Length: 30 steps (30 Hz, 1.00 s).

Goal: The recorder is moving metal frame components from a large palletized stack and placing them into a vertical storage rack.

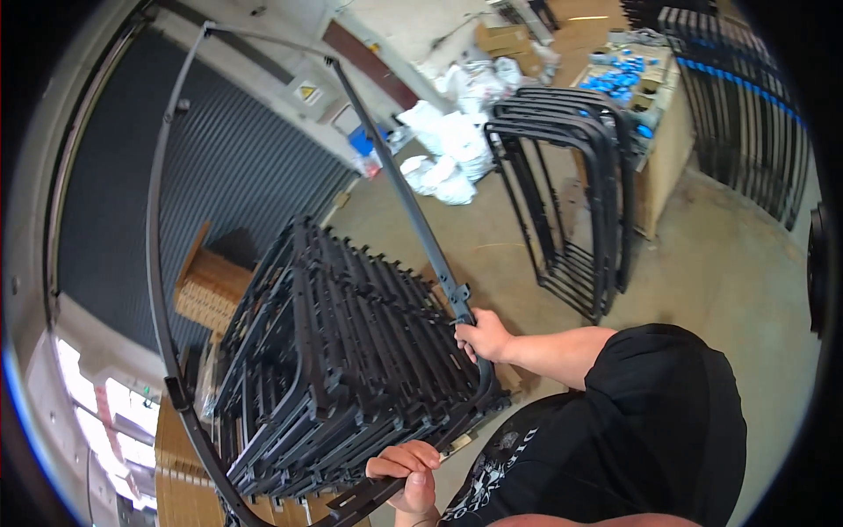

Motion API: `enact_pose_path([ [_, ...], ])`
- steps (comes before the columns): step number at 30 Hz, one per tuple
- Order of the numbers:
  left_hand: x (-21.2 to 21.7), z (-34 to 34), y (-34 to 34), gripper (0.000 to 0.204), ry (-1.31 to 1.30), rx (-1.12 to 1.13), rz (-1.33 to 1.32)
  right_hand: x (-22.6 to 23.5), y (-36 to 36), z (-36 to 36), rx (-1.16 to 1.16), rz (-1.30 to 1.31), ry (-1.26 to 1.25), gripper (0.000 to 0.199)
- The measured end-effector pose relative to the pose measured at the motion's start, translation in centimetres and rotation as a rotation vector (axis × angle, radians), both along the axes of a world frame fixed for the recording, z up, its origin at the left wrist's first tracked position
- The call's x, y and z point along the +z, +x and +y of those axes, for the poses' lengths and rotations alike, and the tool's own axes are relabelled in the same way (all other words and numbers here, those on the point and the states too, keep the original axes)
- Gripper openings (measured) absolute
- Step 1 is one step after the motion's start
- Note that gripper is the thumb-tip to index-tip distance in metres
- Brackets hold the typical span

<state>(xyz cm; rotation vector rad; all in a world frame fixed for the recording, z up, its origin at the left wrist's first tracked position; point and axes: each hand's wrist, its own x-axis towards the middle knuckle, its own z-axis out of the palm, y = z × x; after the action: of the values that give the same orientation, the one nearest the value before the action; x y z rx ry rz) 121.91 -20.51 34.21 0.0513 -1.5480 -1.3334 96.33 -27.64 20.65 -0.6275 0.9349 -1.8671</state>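
I hold a large black metal frame [399, 189] with rounded corners, which arcs up and over to the left. My right hand [483, 338] is closed around its right bar just below a small bracket. My left hand [408, 474] grips the frame's lower bar close to my chest. Directly under the held frame is a stack of several similar black frames [338, 369], lying flat and fanned out.
More black frames [571, 193] stand upright on the concrete floor ahead. White bags [452, 140] lie beyond them. A wooden workbench [663, 158] carries blue parts. Black railings [746, 114] line the right. A grey roller shutter [237, 167] and cardboard boxes [206, 290] are left.
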Motion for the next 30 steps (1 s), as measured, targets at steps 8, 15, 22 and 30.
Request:
enact_pose_path([
  [8, -1.7, 0.9, -4.2, 0.02, 0.054, -0.435, 0.0, -0.6, -6.6, 12.3, -0.551, 0.058, 0.067, 0.014],
  [15, -2.0, 0.3, -16.2, 0.024, 0.21, -0.768, -0.02, -2.6, -11.9, 22.2, -0.959, -0.135, 0.024, 0.014],
  [22, -0.5, 1.1, -30.7, 0.025, 0.279, -1.032, -0.156, -6.6, -16.0, 25.1, -1.109, -0.448, 0.028, 0.009],
  [30, 1.9, 9.4, -42.7, 0.017, -0.254, -0.955, -0.611, -16.4, -20.5, 19.8, -1.001, -0.993, -0.146, 0.01],
])
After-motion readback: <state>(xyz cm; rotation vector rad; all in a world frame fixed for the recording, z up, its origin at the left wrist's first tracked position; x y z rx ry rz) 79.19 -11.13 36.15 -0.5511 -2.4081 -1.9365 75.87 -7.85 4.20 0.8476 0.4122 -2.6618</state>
